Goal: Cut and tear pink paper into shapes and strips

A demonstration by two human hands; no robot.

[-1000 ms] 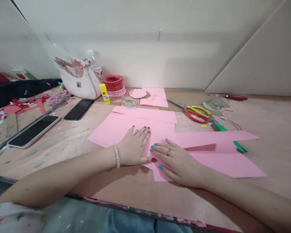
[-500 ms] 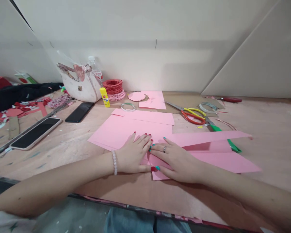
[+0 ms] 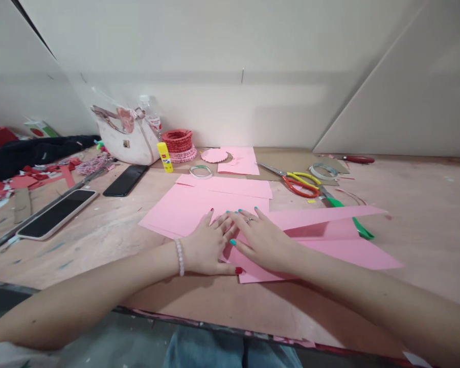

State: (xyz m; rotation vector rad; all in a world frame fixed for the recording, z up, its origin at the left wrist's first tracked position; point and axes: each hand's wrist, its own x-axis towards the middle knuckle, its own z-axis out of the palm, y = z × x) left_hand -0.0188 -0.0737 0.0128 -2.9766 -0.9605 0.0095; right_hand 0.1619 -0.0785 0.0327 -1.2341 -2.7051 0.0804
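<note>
Several sheets of pink paper (image 3: pixel 180 209) lie overlapping on the table in front of me. To the right is a folded pink sheet (image 3: pixel 329 250), its upper flap standing partly raised. My left hand (image 3: pixel 205 245), with a beaded bracelet at the wrist, lies flat with fingers stretched over the left sheets and the folded one's near end. My right hand (image 3: pixel 262 237) rests on the folded sheet, fingers extended and its fingertips over the left fingers. Neither hand grips anything. The paper beneath both palms is hidden.
Behind the paper are a yellow glue stick (image 3: pixel 164 157), a tape roll (image 3: pixel 201 171), scissors (image 3: pixel 299 183) and green-handled scissors (image 3: pixel 345 209). Two phones (image 3: pixel 57 213), a white handbag (image 3: pixel 126 140) and red scraps (image 3: pixel 30 179) lie left. A wall (image 3: pixel 199 61) rises behind the table.
My right hand has slid left and slightly forward, so its fingers now overlap the left fingers. The left hand stays in nearly the same place. The view has shifted slightly.
</note>
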